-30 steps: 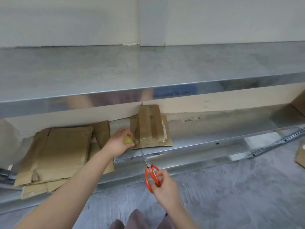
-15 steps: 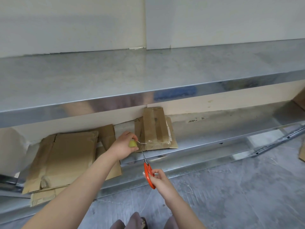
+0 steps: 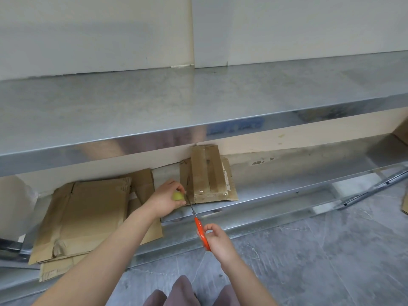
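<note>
Item count, shelving bay.
Two hands, left hand (image 3: 164, 200) and right hand (image 3: 217, 237); one pair of scissors (image 3: 199, 225); one yellow-green object (image 3: 178, 196); one taped parcel (image 3: 207, 175); one flattened cardboard stack (image 3: 88, 217) near left, sheets uncountable; two metal shelves, upper shelf (image 3: 154, 102) and lower shelf (image 3: 287, 170).

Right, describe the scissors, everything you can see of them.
The scissors have orange plastic-looking handles and slim grey metal blades lying together as one thin line. The right hand grips the handles, hiding most of the loops. They point away from the person, tips beside the small yellow-green round thing held by the left hand, in front of the taped cardboard parcel. Whether the tips touch either is unclear.
</note>
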A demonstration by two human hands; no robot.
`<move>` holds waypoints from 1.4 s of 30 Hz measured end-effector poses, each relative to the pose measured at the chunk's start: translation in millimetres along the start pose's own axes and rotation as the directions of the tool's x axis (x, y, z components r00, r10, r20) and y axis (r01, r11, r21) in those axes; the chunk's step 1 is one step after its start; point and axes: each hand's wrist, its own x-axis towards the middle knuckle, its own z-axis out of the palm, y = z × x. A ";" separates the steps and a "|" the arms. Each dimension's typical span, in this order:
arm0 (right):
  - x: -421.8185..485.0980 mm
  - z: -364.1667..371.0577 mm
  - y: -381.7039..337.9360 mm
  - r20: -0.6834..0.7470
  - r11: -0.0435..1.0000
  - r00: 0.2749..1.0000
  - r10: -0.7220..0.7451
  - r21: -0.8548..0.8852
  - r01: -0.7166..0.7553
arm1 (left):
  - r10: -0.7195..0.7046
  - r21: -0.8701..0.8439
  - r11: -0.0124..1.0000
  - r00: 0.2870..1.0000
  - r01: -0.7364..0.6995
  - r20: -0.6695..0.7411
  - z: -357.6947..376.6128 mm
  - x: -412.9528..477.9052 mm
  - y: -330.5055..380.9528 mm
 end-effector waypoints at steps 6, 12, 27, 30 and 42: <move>1.4 -8.5 6.7 -0.028 0.978 0.999 -0.044 -0.205 0.038 | -0.002 0.017 1.000 1.000 0.002 -0.010 0.5 -0.4 -1.4; -8.0 -41.4 23.1 -0.131 0.838 0.955 -0.265 -0.521 0.161 | -0.050 0.012 0.999 0.998 0.050 -0.024 -1.0 0.1 -2.1; 34.3 -186.7 4.7 -0.358 0.732 0.815 -0.456 -0.671 0.115 | -0.097 -0.014 0.995 0.990 0.097 -0.100 10.0 -9.8 10.8; 61.3 -182.3 -9.3 -0.387 0.755 0.827 -0.407 -0.652 0.066 | -0.113 -0.034 0.993 0.987 0.110 -0.118 11.0 -12.5 16.6; 62.5 -162.6 -10.6 -0.101 0.567 0.815 -0.571 -0.767 0.302 | -0.180 -0.055 0.983 0.976 0.175 -0.122 6.5 -16.5 27.3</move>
